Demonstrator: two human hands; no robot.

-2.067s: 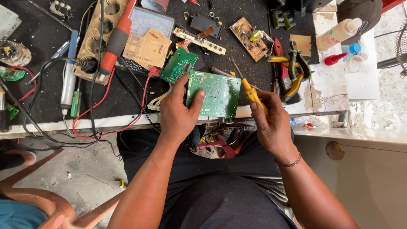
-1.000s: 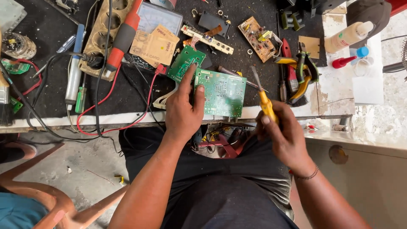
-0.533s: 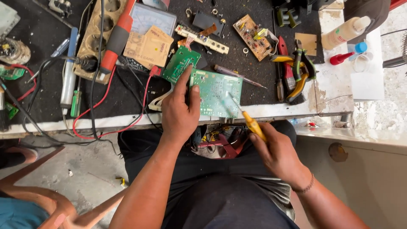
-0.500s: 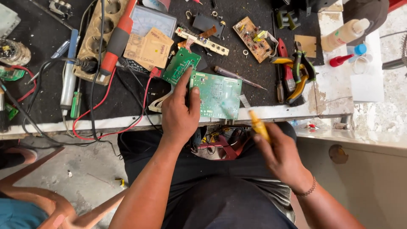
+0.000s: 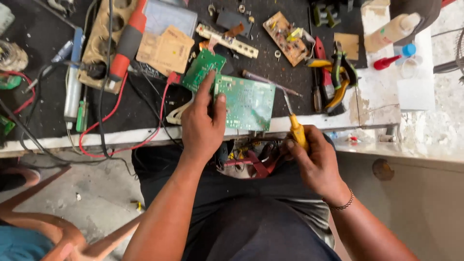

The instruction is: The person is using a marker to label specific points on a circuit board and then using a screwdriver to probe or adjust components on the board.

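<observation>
We have the green circuit board (image 5: 245, 102) lying near the front edge of the workbench (image 5: 58, 141), tilted a little, its near edge just over the white lip. It looks thin, stiff and light — the sort of thing that flexes badly and carries fragile solder points, so we judge it best held by its bare edges, not across the face. Our left hand (image 5: 203, 126) does roughly that: thumb and forefinger pinch the board's left edge, the other fingers curled behind. Our right hand (image 5: 316, 159) is wrapped closed around the yellow handle of a screwdriver (image 5: 294, 121), whose thin shaft points up toward the board's right edge; we cannot tell whether the tip touches it. A smaller green board (image 5: 203, 68) lies just beyond the left hand, partly under it. Farther back sit a tan board (image 5: 285, 32), pliers (image 5: 338, 82) toward the right edge and red wires (image 5: 121, 121) trailing over the front edge — all apart from the work.
</observation>
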